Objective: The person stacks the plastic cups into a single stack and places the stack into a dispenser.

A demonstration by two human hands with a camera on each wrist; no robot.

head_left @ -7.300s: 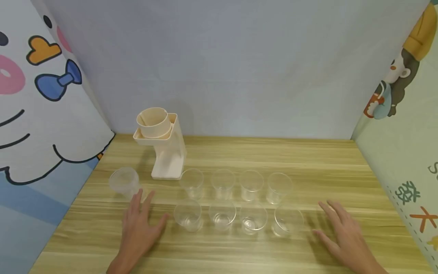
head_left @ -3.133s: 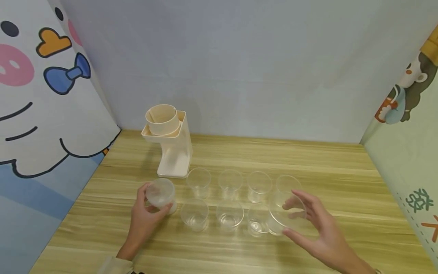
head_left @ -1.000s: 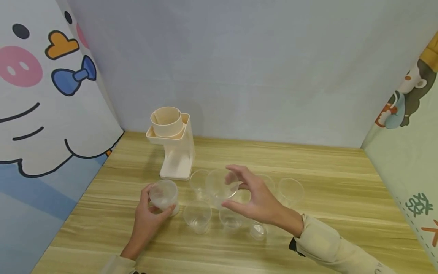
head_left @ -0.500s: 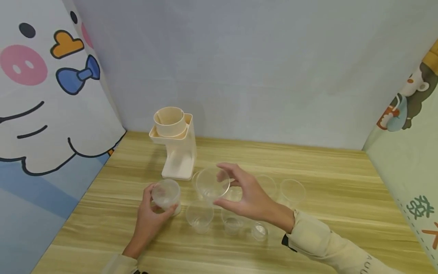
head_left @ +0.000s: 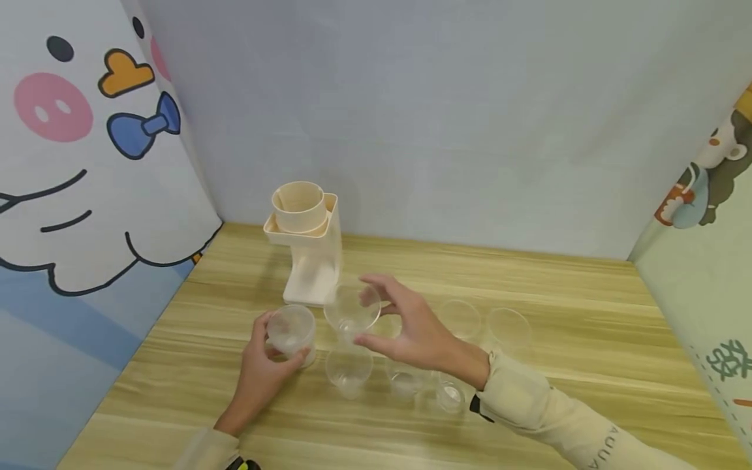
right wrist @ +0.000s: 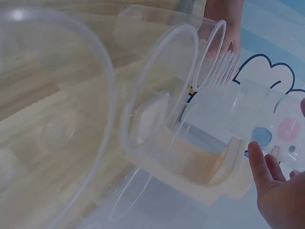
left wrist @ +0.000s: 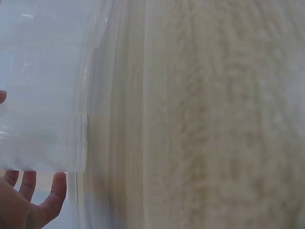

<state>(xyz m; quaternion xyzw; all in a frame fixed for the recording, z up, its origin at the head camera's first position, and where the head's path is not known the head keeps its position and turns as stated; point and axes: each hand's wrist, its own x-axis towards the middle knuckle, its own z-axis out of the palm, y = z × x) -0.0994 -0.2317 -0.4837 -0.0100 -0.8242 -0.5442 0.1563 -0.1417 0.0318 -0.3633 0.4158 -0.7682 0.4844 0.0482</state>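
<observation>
My left hand (head_left: 261,372) grips a cloudy plastic cup (head_left: 292,331) that stands upright at the left of the table. Several rims lie close together by that hand in the right wrist view, like nested cups. In my right hand (head_left: 414,329) a clear plastic cup (head_left: 352,307) is held by thumb and fingers, raised over the left end of the cup rows. The right wrist view shows this clear cup (right wrist: 267,112) against the fingertips (right wrist: 256,151). Below it stand more clear cups, among them a near-left cup (head_left: 349,371) and a far-right cup (head_left: 510,328). My right hand partly hides the far row.
A beige stand (head_left: 313,277) with a round open sleeve (head_left: 298,207) on top is just behind the held cups. The wooden table (head_left: 546,281) ends at a grey back cloth (head_left: 440,130). Printed cloths (head_left: 53,215) hang at both sides.
Both hands lay empty at first. My left hand took the cloudy cup and shifted it right; my right hand lifted the near-right clear cup and carried it left, still drifting left lately.
</observation>
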